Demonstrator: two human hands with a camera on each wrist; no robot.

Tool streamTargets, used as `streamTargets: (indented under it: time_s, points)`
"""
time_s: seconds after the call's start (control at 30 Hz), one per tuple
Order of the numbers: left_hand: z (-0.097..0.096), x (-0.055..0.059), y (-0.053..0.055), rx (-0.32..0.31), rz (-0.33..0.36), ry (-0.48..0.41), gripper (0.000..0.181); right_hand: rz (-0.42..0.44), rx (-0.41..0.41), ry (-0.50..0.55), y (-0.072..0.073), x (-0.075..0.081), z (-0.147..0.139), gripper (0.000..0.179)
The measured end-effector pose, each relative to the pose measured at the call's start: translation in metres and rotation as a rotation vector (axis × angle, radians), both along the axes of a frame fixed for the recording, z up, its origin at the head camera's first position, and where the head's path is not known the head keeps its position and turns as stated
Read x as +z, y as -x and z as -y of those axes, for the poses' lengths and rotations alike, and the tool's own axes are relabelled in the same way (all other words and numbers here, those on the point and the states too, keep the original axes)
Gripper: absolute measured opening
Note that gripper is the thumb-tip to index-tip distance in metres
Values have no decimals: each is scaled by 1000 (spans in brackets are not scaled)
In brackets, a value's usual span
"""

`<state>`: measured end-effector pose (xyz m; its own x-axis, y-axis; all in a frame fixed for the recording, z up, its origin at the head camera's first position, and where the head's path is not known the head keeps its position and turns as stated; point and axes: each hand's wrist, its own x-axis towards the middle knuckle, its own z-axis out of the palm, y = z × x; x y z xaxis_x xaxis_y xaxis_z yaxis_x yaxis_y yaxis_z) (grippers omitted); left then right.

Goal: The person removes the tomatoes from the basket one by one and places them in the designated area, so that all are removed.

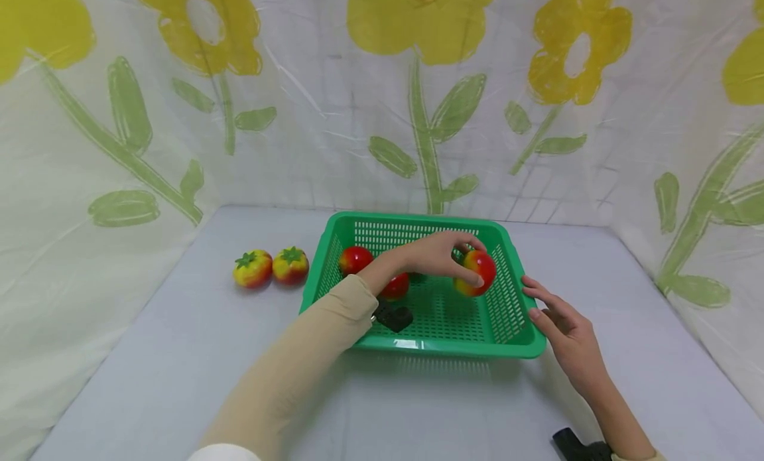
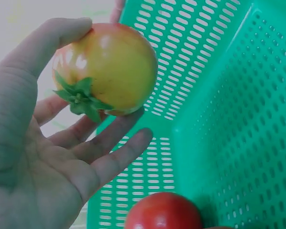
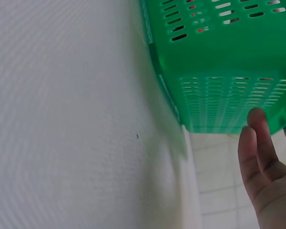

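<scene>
My left hand [image 1: 438, 254] grips a red and yellow tomato [image 1: 485, 268] with green leaves, thumb on one side and fingers on the other. The tomato is over the right part of a green plastic basket [image 1: 453, 349]; in the left wrist view its leafy end faces the palm. Other red tomatoes are in the basket, one at the left [image 1: 355, 259] and another partly behind my left wrist [image 1: 395, 287]. At the basket's right rim, my right hand [image 1: 570, 341] touches with its fingertips, fingers fairly straight along the outer wall in the right wrist view.
Two red and yellow tomatoes [image 1: 253, 269] with green tops sit side by side on the white table [image 1: 179, 355], left of the basket. A pale curtain [image 1: 310, 162] printed with yellow flowers hangs behind the table and along both sides.
</scene>
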<state>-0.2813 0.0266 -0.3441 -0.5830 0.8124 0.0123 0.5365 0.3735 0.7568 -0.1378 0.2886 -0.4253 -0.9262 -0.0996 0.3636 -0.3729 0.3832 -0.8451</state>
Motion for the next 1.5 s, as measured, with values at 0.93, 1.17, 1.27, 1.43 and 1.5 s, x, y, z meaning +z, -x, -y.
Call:
streamTargets:
  time_s: [0.93,1.17,1.27,1.43,1.5]
  points:
    - [111,47,-44,295,-115,-60,56,-11,19,7,0,2,1,39]
    - [131,49,-59,334,-189,-149,58,-13,15,7,0,3,1,39]
    - [139,46,-63,374,-214,-204,60,-13,11,6,0,3,1,39]
    - [151,39,-68,480,-213,-296,58,-9,13,7,-1,3,1,39]
    - [155,36,-69,521,-207,-317,58,-9,10,1,-1,2,0,39]
